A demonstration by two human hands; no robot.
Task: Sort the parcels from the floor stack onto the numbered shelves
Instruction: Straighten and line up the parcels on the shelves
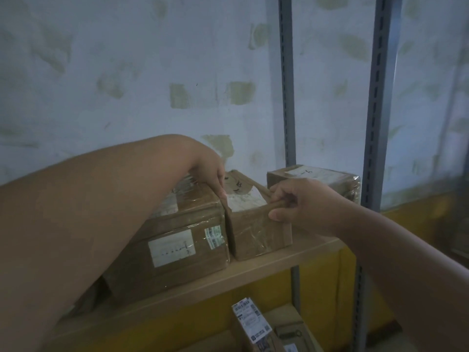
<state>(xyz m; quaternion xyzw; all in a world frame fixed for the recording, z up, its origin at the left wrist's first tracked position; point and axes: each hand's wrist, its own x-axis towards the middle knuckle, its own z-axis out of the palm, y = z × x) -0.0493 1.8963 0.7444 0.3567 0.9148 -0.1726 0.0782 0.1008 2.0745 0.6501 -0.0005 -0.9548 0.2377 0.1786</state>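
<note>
Both hands, left hand (213,177) and right hand (299,204), grip the middle parcel (256,224) on the shelf (253,273).

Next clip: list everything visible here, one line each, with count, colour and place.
large parcel: one, brown, white labels on its front, left on the upper shelf.
middle parcel: one, brown, taped, white label on top, right against the large parcel.
right parcel: one, brown, plastic-wrapped, further back beside the uprights.
upper shelf: one, pale wood board.
lower parcels: at least two, brown, barcode label, below the shelf.
uprights: two, grey slotted metal, right of centre.
wall: bluish-white with greenish patches.
left hand: fingers on the middle parcel's left top edge.
right hand: pinches that parcel's near right corner.
</note>
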